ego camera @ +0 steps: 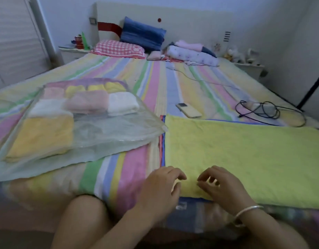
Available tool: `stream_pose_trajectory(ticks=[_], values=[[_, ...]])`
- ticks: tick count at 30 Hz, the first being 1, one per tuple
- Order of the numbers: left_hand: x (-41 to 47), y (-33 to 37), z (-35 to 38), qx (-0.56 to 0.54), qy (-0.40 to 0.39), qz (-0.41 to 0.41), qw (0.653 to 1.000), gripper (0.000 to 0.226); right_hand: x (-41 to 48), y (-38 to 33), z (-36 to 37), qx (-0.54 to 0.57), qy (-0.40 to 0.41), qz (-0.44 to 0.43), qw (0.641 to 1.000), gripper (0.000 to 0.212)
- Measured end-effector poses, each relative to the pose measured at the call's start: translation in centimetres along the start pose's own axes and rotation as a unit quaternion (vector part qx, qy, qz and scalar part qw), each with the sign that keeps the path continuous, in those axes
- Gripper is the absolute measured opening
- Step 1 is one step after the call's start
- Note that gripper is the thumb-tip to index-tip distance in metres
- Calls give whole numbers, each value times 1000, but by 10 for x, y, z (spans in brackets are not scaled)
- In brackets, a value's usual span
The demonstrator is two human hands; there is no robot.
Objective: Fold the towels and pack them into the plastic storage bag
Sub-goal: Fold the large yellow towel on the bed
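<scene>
Hovering over the near left corner of the flat, pale yellow-green terry towel, the left hand and the right hand sit close together, fingers loosely curled and gripping nothing. I cannot tell whether the fingertips touch the cloth. That towel lies spread in one layer on the pastel striped bedsheet, right at the bed's near edge, not yet folded. To its left rests the clear plastic storage bag, lying flat, its unfilled right part reaching almost to the towel's far corner. Inside it I make out a large folded yellow towel nearest me, a folded white towel, a folded pink towel and more behind them. I judge the job well along: most is packed, and I have this one left to fold and slide in. A cream slab phone and a tangle of black cable lie beyond the towel.
</scene>
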State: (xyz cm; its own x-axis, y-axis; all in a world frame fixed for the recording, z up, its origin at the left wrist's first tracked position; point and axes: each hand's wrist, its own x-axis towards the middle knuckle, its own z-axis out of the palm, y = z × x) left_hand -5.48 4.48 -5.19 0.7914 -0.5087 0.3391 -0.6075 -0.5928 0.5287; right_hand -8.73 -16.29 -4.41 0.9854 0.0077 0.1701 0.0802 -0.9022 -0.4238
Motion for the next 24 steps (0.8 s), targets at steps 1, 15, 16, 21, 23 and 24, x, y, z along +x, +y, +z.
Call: stream_pose_trajectory(ticks=[1,15,16,21,23,24], values=[[-2,0,9,12,-27,-9,1000,26,-9,9,0,12,-27,0,1000,19],[-11,-2,27,115,80,-8,990,16,-27,23,29,-95,122,-61,986,8],[-11,1,26,124,102,-15,987,17,-28,20,29,-95,139,-56,984,8],[-5,23,20,126,221,-109,961,16,-42,-4,20,-35,240,-26,970,18],[1,34,21,25,251,-166,953,14,-46,-13,14,83,137,49,986,40],[5,39,23,-67,254,-198,944,12,-47,-14,11,180,71,90,977,52]])
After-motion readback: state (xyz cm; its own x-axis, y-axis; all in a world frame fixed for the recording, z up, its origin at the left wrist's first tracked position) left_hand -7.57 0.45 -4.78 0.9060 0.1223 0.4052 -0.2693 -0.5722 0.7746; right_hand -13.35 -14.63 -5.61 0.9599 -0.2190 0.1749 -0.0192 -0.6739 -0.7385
